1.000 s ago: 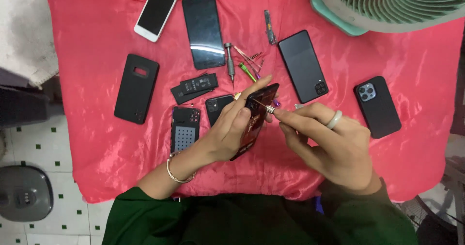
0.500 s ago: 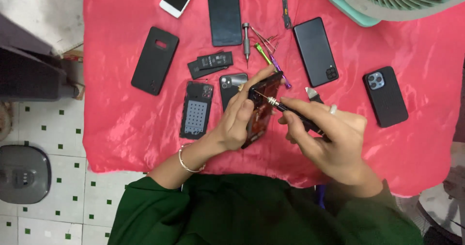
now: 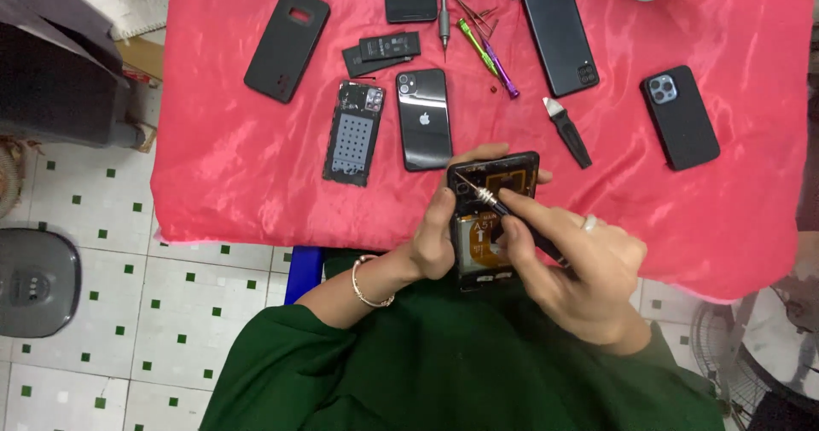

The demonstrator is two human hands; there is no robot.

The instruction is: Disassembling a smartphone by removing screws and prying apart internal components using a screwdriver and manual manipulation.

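My left hand [image 3: 435, 239] grips an opened phone [image 3: 490, 226] with its back off, holding it upright over the near edge of the red cloth [image 3: 222, 167]. My right hand [image 3: 576, 265] holds a small screwdriver [image 3: 482, 195] whose tip rests on the upper left of the phone's exposed inside. A ring shows on one right-hand finger and a bracelet on the left wrist.
On the cloth lie a black phone [image 3: 424, 117], a removed back cover [image 3: 355, 133], a black case [image 3: 287, 44], a battery [image 3: 382, 52], two more phones [image 3: 560, 37] [image 3: 680, 117], a black pry tool [image 3: 567, 132] and several drivers [image 3: 486, 47]. A round grey device [image 3: 36, 282] sits on the tiled floor.
The view has shifted, so the cloth and its things sit higher in frame. The opened phone has been turned more upright, and the screwdriver tip now sits on its upper left.
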